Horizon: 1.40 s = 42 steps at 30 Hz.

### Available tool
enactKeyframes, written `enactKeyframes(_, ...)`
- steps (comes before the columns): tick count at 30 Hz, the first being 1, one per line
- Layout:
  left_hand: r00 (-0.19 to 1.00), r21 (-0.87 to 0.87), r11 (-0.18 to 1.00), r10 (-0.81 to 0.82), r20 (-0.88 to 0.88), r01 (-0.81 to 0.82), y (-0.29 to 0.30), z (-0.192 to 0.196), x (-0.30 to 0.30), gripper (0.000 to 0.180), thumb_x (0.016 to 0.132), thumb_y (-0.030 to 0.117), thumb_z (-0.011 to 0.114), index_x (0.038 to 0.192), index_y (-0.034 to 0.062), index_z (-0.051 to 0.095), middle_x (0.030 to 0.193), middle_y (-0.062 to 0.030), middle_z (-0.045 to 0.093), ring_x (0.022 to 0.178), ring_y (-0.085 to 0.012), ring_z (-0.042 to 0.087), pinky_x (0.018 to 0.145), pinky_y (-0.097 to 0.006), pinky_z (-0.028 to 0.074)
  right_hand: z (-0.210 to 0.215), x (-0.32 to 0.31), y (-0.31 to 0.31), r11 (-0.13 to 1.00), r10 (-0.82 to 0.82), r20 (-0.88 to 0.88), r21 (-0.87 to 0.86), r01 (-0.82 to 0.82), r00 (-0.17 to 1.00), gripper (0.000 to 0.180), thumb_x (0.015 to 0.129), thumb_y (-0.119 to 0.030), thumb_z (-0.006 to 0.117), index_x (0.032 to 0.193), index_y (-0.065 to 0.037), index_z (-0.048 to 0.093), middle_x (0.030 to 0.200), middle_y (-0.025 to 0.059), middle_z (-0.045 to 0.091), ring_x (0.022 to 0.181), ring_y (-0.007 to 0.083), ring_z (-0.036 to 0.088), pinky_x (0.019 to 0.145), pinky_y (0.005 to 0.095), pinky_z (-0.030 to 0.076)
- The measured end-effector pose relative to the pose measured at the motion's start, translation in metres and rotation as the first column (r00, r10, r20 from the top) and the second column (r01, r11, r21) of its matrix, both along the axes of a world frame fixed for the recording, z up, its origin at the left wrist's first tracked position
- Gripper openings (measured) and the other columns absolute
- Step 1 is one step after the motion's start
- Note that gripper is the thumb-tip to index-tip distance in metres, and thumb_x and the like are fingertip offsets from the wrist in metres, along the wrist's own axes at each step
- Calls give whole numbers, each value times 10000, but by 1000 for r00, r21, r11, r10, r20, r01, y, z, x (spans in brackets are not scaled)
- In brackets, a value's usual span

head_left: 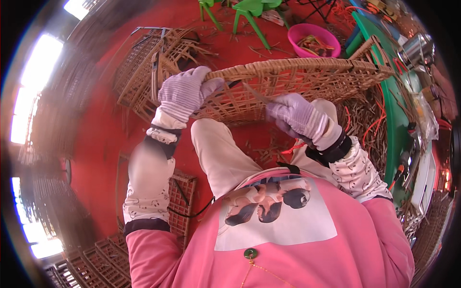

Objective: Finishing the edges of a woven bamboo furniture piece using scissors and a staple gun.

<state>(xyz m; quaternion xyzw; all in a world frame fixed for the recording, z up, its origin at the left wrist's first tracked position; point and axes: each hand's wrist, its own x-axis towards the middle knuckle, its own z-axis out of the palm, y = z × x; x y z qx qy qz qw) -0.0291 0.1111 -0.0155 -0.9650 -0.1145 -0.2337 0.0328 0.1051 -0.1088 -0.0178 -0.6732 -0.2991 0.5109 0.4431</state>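
**Head view: woven panel lies crosswise ahead of me, both hands on its near edge**

Head camera looks down over my lap. Woven rattan panel [297,77] sits at 12 o'clock from my chest, long axis running 9-to-3, left end slightly lower, right end rising toward the green bench [391,125]. It is tilted up on edge, rim on top, open lattice facing me.

Left hand [185,93]: gloved, closed over the panel's rim near its left end, fingers wrapped over the top. Gripping the panel, holding it steady.

Right hand [300,117]: gloved, closed around a thin flat strip [257,93] that points to 10 o'clock into the lattice. Tip of the strip touches the weave just below the rim, between my two hands. I cannot tell whether it is a blade or a cane sliver.

Key relation: the strip's contact point lies nearer my right hand than my left, roughly mid-panel. Left hand is the anchor at 11 o'clock, right hand the working one at 1 o'clock. Any working move runs along the panel's long axis, not across it.

Around me:
- Pink basin [314,41] with scraps, 1 o'clock, well beyond the panel.
- Green plastic chair [252,12] at 12 o'clock, far.
- Another woven frame [149,67] on the red floor [96,139] at 10 o'clock, just behind my left hand.
- Loose cane offcuts [365,125] at 3 o'clock, beside the bench.
- Stacked lattice pieces [180,206] under my left forearm.
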Motion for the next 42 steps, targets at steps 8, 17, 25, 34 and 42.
enactKeyframes(8, 998, 25, 999, -39, -44, 40, -36, 4, 33, 488, 733, 492, 606, 1029, 108, 558, 927, -109, 608, 840, -291, 592, 696, -393, 475, -37, 11, -15, 885, -349, 355, 431, 180, 867, 235, 851, -183, 497, 717, -1, 564, 520, 29, 471, 435, 133, 434, 406, 292, 323)
enactKeyframes(17, 999, 78, 997, -26, -23, 27, -46, -7, 57, 515, 724, 505, 590, 1076, 135, 522, 927, -94, 604, 846, -271, 595, 674, -404, 481, -45, 30, -32, 974, -165, 747, 227, -13, 644, 290, 834, -261, 505, 791, 10, 601, 591, 179, 547, 570, 303, 566, 557, 383, 439)
enactKeyframes(25, 993, 64, 994, -94, 66, 90, -54, -8, 61, 524, 700, 539, 600, 1019, 125, 553, 862, -75, 618, 780, -256, 610, 622, -385, 490, -52, 15, -17, 942, -294, 494, 297, 158, 819, 272, 836, -250, 522, 783, 5, 600, 556, 154, 537, 500, 261, 541, 495, 366, 418)
enactKeyframes(34, 975, 88, 988, -140, 172, 126, -41, -5, 57, 394, 718, 486, 614, 866, 123, 584, 703, -50, 598, 636, -255, 598, 542, -358, 475, 3, 9, -8, 964, -205, -198, 129, 233, 958, 232, 857, -244, 507, 779, -32, 559, 510, -20, 431, 379, 59, 395, 338, 207, 295)
enactKeyframes(42, 983, 12, 988, -153, 97, 153, -42, 0, 66, 386, 724, 463, 630, 858, 104, 591, 741, -64, 606, 701, -269, 596, 601, -387, 469, -29, 44, -71, 943, -331, 167, 13, 334, 929, 234, 846, -227, 507, 771, -15, 571, 526, 14, 480, 418, 127, 460, 375, 276, 344)
